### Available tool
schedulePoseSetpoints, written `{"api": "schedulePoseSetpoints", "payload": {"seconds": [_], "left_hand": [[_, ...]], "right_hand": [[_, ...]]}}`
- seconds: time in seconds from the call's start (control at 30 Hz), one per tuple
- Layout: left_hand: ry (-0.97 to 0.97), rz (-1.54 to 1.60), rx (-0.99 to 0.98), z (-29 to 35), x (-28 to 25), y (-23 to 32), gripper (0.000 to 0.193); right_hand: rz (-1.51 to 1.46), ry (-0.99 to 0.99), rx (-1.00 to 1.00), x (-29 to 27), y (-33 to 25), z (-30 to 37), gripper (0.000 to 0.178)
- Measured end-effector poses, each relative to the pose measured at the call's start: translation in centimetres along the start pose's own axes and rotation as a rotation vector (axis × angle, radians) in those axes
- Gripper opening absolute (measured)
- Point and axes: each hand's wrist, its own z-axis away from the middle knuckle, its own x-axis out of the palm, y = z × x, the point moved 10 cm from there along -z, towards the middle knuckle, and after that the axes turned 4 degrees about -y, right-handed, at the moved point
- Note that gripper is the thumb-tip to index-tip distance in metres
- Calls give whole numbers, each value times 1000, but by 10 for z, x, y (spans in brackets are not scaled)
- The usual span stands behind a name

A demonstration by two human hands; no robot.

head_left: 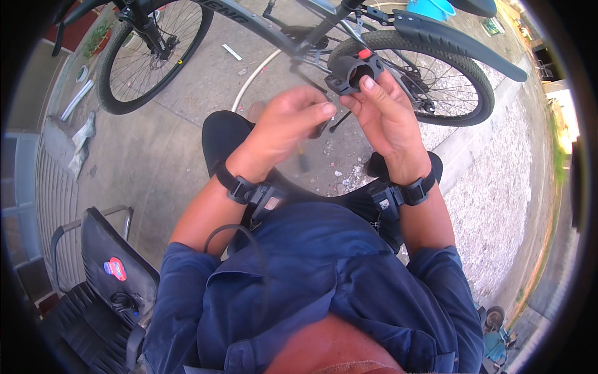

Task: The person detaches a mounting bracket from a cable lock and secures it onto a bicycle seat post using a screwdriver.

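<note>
The bare left forearm (202, 202) and right forearm (430, 218) reach forward and converge, bringing the hands near each other, apart. The left hand (283, 124) curls its fingers, its thumb (316, 114) extended toward the right hand (391, 121), whose thumb and fingers are closed in a hold.

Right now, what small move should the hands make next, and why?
Probably bring the left hand to the dark clamp to steady it: the right hand holds the clamp, its round hole in view, and the left hand is close beside it. I can't tell what, if anything, the left holds.
</note>
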Motion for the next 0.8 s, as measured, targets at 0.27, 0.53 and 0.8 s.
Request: {"api": "schedulePoseSetpoints", "payload": {"seconds": [0.27, 0.53, 0.8], "left_hand": [[130, -49, 157, -3, -3, 20, 23], [46, -135, 117, 1, -3, 23, 28], [41, 80, 59, 11, -13, 18, 16]], "right_hand": [[197, 98, -28, -5, 2, 6, 50], [355, -1, 104, 5, 9, 13, 56], [329, 40, 46, -3, 0, 14, 53]]}}
